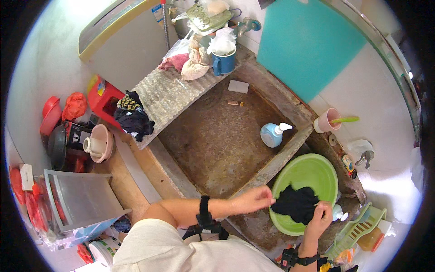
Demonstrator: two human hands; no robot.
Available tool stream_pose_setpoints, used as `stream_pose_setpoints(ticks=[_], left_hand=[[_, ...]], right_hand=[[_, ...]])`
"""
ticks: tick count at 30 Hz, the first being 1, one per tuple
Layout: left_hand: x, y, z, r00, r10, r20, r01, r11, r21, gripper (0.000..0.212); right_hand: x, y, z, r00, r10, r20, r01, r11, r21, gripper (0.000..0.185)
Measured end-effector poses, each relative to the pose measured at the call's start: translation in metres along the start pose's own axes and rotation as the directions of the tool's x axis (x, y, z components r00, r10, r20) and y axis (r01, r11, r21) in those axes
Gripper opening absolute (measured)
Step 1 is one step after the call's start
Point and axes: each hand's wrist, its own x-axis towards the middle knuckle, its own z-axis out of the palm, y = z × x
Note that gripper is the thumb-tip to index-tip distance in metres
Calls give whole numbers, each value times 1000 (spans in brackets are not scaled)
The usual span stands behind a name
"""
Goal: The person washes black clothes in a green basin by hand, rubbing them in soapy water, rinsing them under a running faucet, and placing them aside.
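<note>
A black cloth (295,204) is stretched between my two hands over a green plastic basin (306,166). My left hand (255,200) pinches its left edge with the fingertips, at the basin's left rim. At the cloth's right edge, near the basin's lower right rim, my right hand (319,216) grips it. Behind my right hand a pale blue bottle with a white top (337,212) is partly hidden. A light blue pump bottle (272,135) rests in the concrete sink (217,142), to the upper left of the basin.
Bunched dark clothes (134,119) lie on the ribbed concrete washboard (170,90). A blue mug (224,63) stands at its far end. A pink cup (328,120) is on the ledge near a wall tap (365,157). A green rack (351,227) stands at the right, and a concrete wall divides the sink.
</note>
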Motion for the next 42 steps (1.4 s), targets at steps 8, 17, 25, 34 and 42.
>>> stream_pose_setpoints(ticks=[8,17,25,34,42], left_hand=[[9,35,28,935,-339,103,266,481,-835,19],[-51,105,-169,522,26,-852,-441,864,-244,27],[-53,92,-155,654,-33,-756,-301,905,-300,33],[23,17,-18,962,-124,-245,82,981,-177,43],[33,18,23,984,26,-179,-33,999,-35,57]], right_hand=[[-24,-41,51,532,-634,562,756,655,23,25],[-32,12,-7,906,-195,375,255,960,-116,24],[-58,83,-17,952,72,298,-14,981,-193,12],[-48,35,19,820,245,517,-389,902,188,35],[-58,33,19,745,346,570,-577,763,292,84]])
